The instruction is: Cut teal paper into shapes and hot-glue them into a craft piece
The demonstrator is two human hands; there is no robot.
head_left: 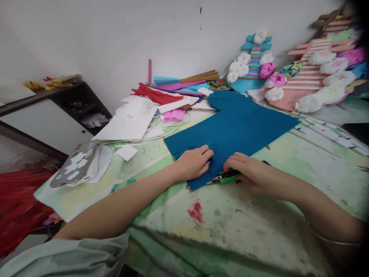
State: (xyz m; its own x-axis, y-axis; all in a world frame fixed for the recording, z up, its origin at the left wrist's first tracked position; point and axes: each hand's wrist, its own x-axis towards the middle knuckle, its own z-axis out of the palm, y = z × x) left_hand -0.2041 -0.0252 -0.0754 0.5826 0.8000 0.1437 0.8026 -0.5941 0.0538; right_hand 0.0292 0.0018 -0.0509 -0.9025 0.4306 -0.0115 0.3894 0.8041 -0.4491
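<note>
Sheet of blue material (245, 123) spread on the table (173, 206), scissors (229, 177) at its near edge.
Well left of the sheet, beyond the table's edge, stands a cabinet (46, 121); a grey phone-shaped case (76, 165) lies near that edge, with a stretch of tablecloth and a small white square (127, 152) between it and the sheet. White papers (129, 117) spread left of the sheet's far part. The left hand (193, 163), fingers loosely curled, rests on the sheet's near left part; whether it pinches the material I cannot tell. The right hand (250, 173) grips the scissors. Nearer than the sheet, stained cloth leaves the forearms room. Behind the sheet stands a blue lute-shaped piece (247, 85), then a pink one (300, 88) further right; striped sticks (323, 131) crowd its right corner.
</note>
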